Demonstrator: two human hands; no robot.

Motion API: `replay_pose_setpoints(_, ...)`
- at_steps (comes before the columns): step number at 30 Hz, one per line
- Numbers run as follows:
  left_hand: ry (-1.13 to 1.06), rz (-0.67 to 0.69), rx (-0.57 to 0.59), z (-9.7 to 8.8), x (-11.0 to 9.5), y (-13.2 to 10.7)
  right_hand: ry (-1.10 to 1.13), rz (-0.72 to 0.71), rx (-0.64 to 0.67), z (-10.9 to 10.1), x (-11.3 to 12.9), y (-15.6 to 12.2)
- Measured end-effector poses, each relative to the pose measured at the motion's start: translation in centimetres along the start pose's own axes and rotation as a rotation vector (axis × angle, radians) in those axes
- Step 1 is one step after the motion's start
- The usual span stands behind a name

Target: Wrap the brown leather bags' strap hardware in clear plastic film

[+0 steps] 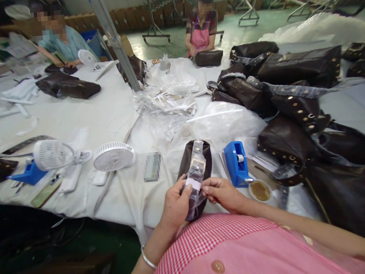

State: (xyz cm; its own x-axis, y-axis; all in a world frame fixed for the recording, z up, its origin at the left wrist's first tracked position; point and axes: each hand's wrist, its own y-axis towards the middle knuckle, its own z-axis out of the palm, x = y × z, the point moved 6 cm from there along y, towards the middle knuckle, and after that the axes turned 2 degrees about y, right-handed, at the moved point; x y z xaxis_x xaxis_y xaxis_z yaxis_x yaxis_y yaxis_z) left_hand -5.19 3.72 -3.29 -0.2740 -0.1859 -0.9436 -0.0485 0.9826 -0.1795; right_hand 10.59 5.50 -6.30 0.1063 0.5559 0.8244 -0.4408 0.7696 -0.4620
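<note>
My left hand (176,204) and my right hand (222,193) are both closed on a dark brown leather strap piece (189,155) wrapped in clear plastic. It stands on end at the near edge of the white-covered table (115,113). Both hands pinch a small white tape or label (193,183) on the plastic wrap, left fingers from the left, right fingers from the right. A blue tape dispenser (236,162) stands just right of the piece, next to my right hand.
A heap of dark brown studded bags (298,100) fills the right side. Two small white fans (113,155) (51,154), a phone (46,193) and loose plastic bags (169,99) lie on the table. A small cup of brown liquid (260,190) sits near my right wrist. Two people work at the far side.
</note>
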Motion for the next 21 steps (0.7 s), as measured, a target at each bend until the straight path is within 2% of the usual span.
replay_pose_setpoints(4, -0.204, -0.126, 0.060, -0.4, 0.8, 0.1, -0.033, 0.002, 0.104, 0.9, 0.3, 0.3)
replay_pose_setpoints(7, -0.198, -0.169, 0.072, -0.7, 0.8, -0.2, -0.062, -0.030, 0.085, 1.4, 0.3, 1.2)
replay_pose_setpoints(9, -0.104, -0.157, 0.029, -1.2, 0.5, -0.3, -0.055, -0.037, 0.054, 1.7, 0.3, 1.8)
replay_pose_setpoints(12, 0.102, -0.079, -0.102, -2.1, -0.9, -0.2, -0.116, -0.062, 0.061, 2.5, 0.5, 2.4)
replay_pose_setpoints(14, 0.267, -0.022, -0.186, -2.4, -1.8, 0.1, -0.218, -0.149, 0.081, 3.0, 1.3, 2.4)
replay_pose_setpoints(16, 0.423, 0.025, -0.222, -2.3, -2.5, 0.5, -0.316, -0.261, 0.112, 3.3, 2.0, 2.1)
replay_pose_setpoints(18, 0.537, 0.038, -0.211, -2.2, -2.6, 1.0, -0.362, -0.314, 0.102, 2.8, 2.3, 1.7)
replay_pose_setpoints(21, 0.627, -0.013, -0.188, -2.5, -2.2, 1.6, -0.357, -0.265, -0.026, 0.3, 1.6, 1.5)
